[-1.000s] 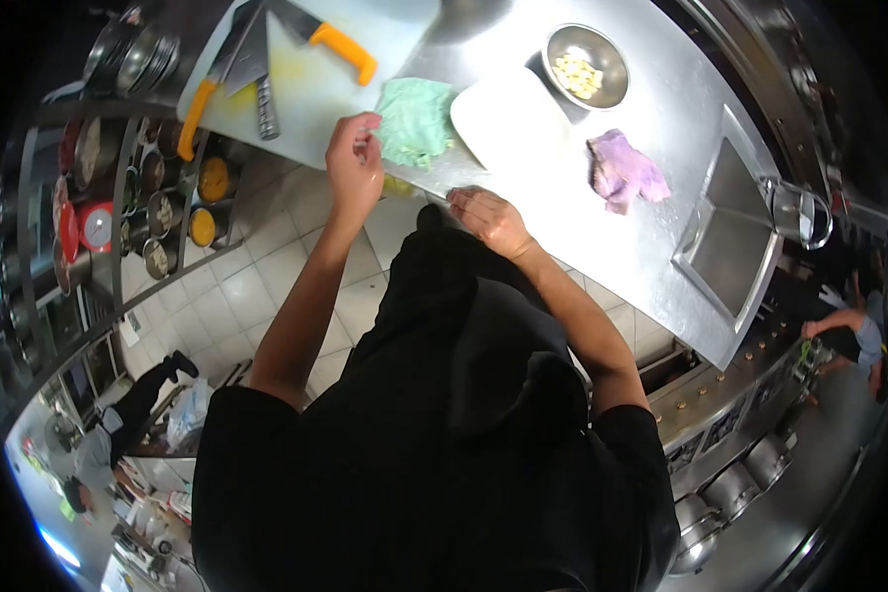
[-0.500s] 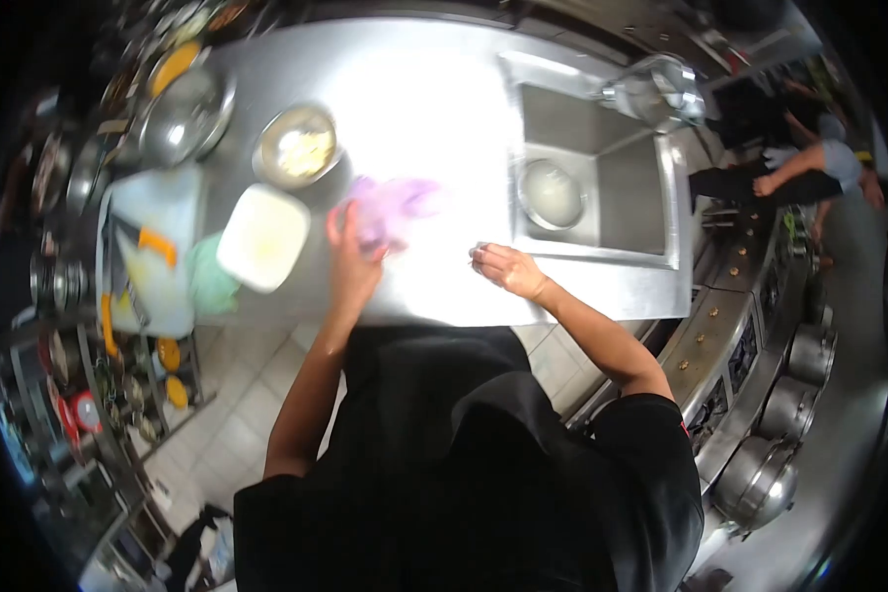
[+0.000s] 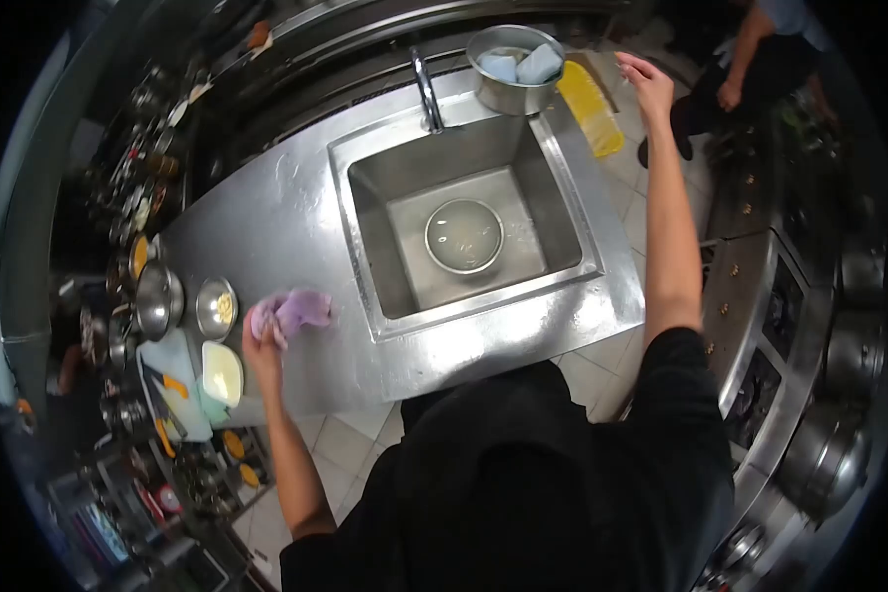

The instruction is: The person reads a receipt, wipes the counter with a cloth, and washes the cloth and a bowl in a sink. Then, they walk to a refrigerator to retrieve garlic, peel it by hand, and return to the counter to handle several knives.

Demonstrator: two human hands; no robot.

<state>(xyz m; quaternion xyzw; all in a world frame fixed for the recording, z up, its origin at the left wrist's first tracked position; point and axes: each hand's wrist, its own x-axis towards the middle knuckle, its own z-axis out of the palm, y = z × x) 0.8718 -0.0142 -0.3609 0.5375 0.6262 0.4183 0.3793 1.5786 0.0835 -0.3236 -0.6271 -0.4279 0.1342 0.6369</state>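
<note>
My left hand (image 3: 262,347) is closed on a crumpled purple cloth (image 3: 304,311) lying on the steel counter, left of the sink (image 3: 367,296). Just beyond that hand stands a small steel bowl (image 3: 207,318) with pale pieces in it. A white square container (image 3: 223,357) with pale contents is close on its left. Stretched out past the counter's right end, my right hand (image 3: 651,91) has its fingers drawn together; something tiny and pale may be at the fingertips, too small to name. Nearest to it is a yellow board or tray (image 3: 594,113).
A round container (image 3: 464,237) with cloudy liquid sits in the sink. Behind it are a faucet (image 3: 425,91) and a steel pot (image 3: 513,97) with pale blue items. A cutting board (image 3: 189,419) bears orange-handled knives. Another person (image 3: 750,64) stands at upper right, near the stove (image 3: 745,326).
My right hand has moved from the counter's front, out and up past the sink's right side. My left hand stays on the purple cloth. The view has turned toward the sink.
</note>
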